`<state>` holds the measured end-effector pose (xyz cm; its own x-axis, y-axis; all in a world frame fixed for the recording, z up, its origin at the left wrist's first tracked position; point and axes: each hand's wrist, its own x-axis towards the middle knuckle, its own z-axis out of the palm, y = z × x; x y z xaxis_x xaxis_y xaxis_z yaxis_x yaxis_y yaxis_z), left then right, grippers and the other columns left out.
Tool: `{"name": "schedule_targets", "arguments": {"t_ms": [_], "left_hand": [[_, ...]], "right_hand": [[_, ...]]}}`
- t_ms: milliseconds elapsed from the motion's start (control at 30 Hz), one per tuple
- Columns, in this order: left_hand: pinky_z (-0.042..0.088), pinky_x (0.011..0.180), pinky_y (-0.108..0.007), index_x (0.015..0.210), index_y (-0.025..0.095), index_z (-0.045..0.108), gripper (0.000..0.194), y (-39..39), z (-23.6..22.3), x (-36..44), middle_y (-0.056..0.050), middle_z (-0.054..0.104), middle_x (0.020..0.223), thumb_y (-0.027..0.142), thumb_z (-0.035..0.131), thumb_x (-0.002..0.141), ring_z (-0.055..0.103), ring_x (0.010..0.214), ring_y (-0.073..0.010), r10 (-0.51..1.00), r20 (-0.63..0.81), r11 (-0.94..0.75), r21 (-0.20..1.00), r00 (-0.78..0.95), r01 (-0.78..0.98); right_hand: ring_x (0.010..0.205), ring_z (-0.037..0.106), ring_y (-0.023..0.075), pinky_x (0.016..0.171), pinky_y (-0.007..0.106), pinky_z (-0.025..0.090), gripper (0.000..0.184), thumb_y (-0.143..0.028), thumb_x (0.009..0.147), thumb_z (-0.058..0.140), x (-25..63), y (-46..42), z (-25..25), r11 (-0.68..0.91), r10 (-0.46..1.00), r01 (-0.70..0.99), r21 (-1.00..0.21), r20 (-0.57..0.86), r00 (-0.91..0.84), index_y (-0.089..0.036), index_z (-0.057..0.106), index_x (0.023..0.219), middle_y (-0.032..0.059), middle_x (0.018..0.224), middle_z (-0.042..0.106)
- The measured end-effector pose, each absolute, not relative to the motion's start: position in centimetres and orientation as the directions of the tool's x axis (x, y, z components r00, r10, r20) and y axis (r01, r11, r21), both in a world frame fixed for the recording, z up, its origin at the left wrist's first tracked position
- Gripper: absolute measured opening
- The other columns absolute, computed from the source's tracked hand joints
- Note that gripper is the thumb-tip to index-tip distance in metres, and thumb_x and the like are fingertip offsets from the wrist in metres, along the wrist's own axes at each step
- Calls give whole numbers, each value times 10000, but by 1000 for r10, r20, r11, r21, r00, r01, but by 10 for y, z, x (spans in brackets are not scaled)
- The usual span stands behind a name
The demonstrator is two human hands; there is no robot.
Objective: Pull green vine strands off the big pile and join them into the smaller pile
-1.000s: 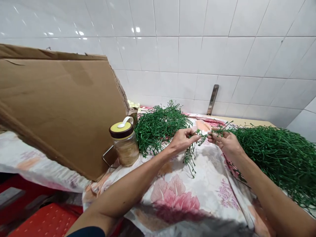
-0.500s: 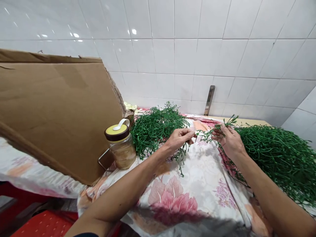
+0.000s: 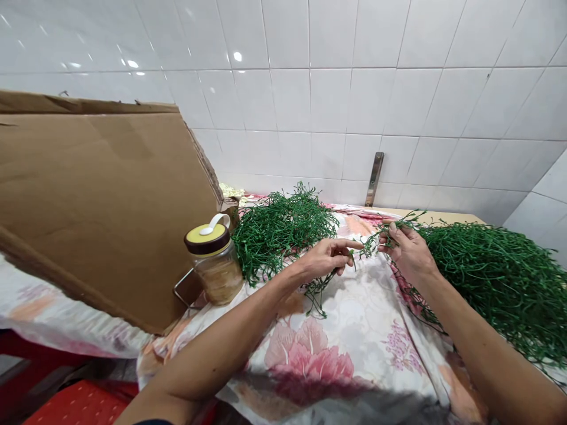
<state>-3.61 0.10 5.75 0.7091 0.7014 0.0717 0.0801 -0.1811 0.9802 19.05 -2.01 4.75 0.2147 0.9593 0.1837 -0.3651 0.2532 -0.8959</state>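
Note:
My left hand (image 3: 328,257) is closed on a green plastic sprig (image 3: 319,287) that dangles below it over the floral cloth (image 3: 354,330); its forefinger sticks out to the right. My right hand (image 3: 407,248) pinches another green sprig (image 3: 376,239) whose tips reach toward the left hand. A big heap of green sprigs (image 3: 496,283) lies under and right of my right arm. A smaller heap of green sprigs (image 3: 283,227) lies behind my left hand.
A large cardboard sheet (image 3: 97,200) leans at the left. A clear jar with a yellow and brown lid (image 3: 213,262) stands beside it. A metal bracket (image 3: 374,178) is fixed to the white tiled wall (image 3: 332,88). A red stool (image 3: 75,404) shows at the lower left.
The hands parted, then came close again. My left hand moved a little lower with its dangling sprig; the right hand shifted slightly left, its sprig now angled toward the left hand.

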Motion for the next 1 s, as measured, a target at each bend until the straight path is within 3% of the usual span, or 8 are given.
{"name": "schedule_targets", "arguments": {"t_ms": [133, 233, 400, 567, 633, 833, 1000], "left_hand": [[418, 621, -246, 1187, 143, 729, 463, -2, 60, -36, -76, 709, 942, 113, 621, 738, 581, 674, -109, 701, 59, -250, 954, 711, 167], [451, 728, -260, 1164, 142, 738, 399, -2, 61, -36, -86, 726, 991, 209, 682, 775, 622, 846, -158, 675, 82, -283, 946, 733, 155], [405, 654, -257, 967, 124, 781, 383, 0, 57, -34, -60, 718, 824, 468, 683, 828, 581, 719, -145, 769, 151, -401, 871, 621, 284], [441, 736, -278, 855, 150, 767, 212, 5, 49, -34, -57, 753, 862, 339, 676, 825, 646, 792, -180, 801, 261, -496, 793, 540, 353], [438, 756, -290, 854, 159, 747, 169, 7, 47, -36, -59, 748, 878, 283, 631, 849, 645, 812, -188, 788, 308, -563, 712, 534, 420], [405, 791, -339, 931, 165, 653, 208, 10, 42, -38, -92, 672, 895, 253, 468, 967, 566, 859, -217, 689, 457, -716, 309, 562, 627], [396, 874, -376, 957, 165, 623, 211, 6, 41, -35, -117, 649, 1011, 280, 450, 996, 540, 986, -241, 606, 519, -758, 148, 603, 635]], "right_hand": [[708, 606, 134, 594, 276, 571, 360, -393, 689, 865, 189, -22, 50, 262, 956, -350, -899, 193, 221, -219, 737, 978, -4, 799, 635], [714, 633, 142, 615, 294, 587, 376, -403, 678, 877, 186, -24, 51, 253, 961, -337, -907, 195, 197, -215, 737, 972, 5, 826, 653], [717, 664, 155, 652, 319, 601, 390, -435, 671, 888, 182, -23, 44, 217, 975, -334, -917, 186, 121, -198, 724, 932, 20, 841, 672], [728, 675, 161, 663, 333, 604, 391, -477, 681, 880, 180, -23, 39, 211, 977, -292, -933, 188, 103, -171, 701, 847, 37, 878, 672], [723, 668, 154, 654, 324, 602, 397, -496, 695, 865, 180, -24, 40, 218, 974, -273, -937, 193, 115, -170, 694, 842, 34, 872, 668], [614, 615, 129, 535, 273, 574, 454, -534, 648, 875, 179, -23, 45, 236, 946, -225, -945, 171, 276, -160, 667, 802, 4, 741, 625], [592, 627, 136, 536, 282, 588, 485, -555, 617, 890, 176, -24, 45, 220, 951, -238, -946, 153, 268, -169, 632, 758, -7, 689, 610]]}}
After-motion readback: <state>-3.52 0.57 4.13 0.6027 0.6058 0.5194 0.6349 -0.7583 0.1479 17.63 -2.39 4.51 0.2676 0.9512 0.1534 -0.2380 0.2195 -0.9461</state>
